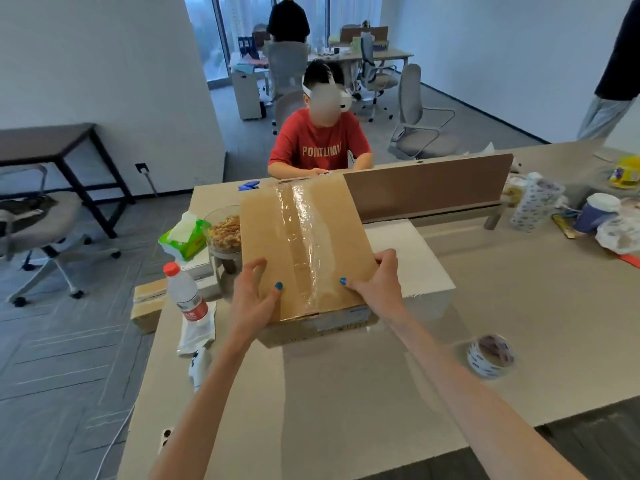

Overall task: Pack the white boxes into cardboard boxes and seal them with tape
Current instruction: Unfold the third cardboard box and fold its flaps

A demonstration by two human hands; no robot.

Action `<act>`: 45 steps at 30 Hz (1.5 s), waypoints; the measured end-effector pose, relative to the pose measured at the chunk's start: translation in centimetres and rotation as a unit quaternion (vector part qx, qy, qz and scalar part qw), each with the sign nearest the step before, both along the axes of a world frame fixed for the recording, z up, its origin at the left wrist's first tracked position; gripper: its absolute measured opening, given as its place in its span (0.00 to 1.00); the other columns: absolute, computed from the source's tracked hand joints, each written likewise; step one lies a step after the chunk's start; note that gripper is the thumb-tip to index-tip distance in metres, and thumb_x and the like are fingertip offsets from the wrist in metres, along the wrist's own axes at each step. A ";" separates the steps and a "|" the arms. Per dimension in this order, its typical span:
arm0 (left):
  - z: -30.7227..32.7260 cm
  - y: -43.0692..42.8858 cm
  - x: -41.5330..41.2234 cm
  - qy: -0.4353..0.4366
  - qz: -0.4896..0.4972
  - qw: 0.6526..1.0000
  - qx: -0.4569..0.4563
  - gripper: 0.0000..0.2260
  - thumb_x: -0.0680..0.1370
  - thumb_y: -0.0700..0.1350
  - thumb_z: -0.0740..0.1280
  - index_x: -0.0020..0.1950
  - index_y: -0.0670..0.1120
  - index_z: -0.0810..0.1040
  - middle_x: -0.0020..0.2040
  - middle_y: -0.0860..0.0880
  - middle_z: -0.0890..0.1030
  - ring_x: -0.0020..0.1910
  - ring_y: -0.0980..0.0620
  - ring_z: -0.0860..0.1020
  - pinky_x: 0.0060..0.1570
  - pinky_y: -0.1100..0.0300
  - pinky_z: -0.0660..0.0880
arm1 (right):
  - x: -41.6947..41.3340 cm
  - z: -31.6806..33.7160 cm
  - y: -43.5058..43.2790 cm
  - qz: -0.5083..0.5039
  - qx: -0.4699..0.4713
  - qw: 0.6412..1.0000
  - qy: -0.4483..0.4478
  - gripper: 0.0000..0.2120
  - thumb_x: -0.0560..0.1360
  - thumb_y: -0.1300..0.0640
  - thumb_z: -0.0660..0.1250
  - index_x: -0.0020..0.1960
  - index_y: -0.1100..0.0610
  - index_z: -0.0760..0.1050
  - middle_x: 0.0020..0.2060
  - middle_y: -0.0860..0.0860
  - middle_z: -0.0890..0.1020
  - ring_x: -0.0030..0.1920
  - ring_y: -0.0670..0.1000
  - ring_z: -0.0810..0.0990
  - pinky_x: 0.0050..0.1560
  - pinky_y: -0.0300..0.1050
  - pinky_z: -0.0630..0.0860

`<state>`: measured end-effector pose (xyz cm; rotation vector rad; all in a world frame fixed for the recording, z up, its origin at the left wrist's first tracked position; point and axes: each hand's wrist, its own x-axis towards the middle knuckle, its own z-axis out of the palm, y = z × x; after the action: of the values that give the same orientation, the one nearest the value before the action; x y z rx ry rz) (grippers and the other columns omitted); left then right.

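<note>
One cardboard box (pixel 304 251) done: flaps shut, clear tape down the top seam, sitting mid-table at 12 o'clock from me. My left hand (pixel 254 296) and right hand (pixel 375 280) grip its near corners, thumbs on top. White box (pixel 412 261) at 2 o'clock, touching it, unpacked I judge. Another taped carton (pixel 147 304) at 10 o'clock. Tape roll (pixel 490 355) at 4 o'clock, untouched.

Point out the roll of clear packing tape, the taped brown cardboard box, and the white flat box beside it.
roll of clear packing tape (pixel 490 355): head view, top rim.
taped brown cardboard box (pixel 270 233): head view, left flap.
white flat box (pixel 412 258): head view, top face.
</note>
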<state>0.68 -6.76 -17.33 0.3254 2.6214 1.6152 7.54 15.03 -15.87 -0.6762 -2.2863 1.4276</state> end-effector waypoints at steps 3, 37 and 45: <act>3.1 1.9 2.0 0.040 0.008 0.999 0.001 0.24 0.77 0.45 0.68 0.70 0.57 0.63 0.70 0.52 0.65 0.64 0.53 0.66 0.63 0.48 0.69 | 1.8 2.5 1.8 -0.006 0.007 0.999 0.038 0.30 0.65 0.57 0.79 0.54 0.54 0.60 0.55 0.52 0.69 0.53 0.51 0.73 0.48 0.47 0.75; -3.8 54.1 5.3 0.005 -0.215 0.973 -0.088 0.28 0.77 0.39 0.66 0.75 0.52 0.60 0.73 0.48 0.64 0.37 0.79 0.66 0.34 0.80 0.65 | 13.0 -6.9 48.2 -0.257 -0.065 0.963 -0.049 0.31 0.66 0.53 0.79 0.57 0.54 0.61 0.57 0.51 0.73 0.53 0.51 0.75 0.47 0.46 0.73; -9.6 56.0 8.0 -0.057 -0.205 0.970 -0.117 0.27 0.78 0.42 0.64 0.74 0.54 0.58 0.71 0.51 0.64 0.42 0.68 0.70 0.36 0.73 0.64 | 13.9 -11.0 52.4 -0.168 -0.076 0.974 -0.134 0.29 0.69 0.54 0.77 0.57 0.55 0.59 0.54 0.50 0.73 0.51 0.51 0.75 0.35 0.38 0.68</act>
<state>8.69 49.26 -26.93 0.6833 2.4151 1.1461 21.45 67.38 -26.87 -1.3048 -2.1264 1.4227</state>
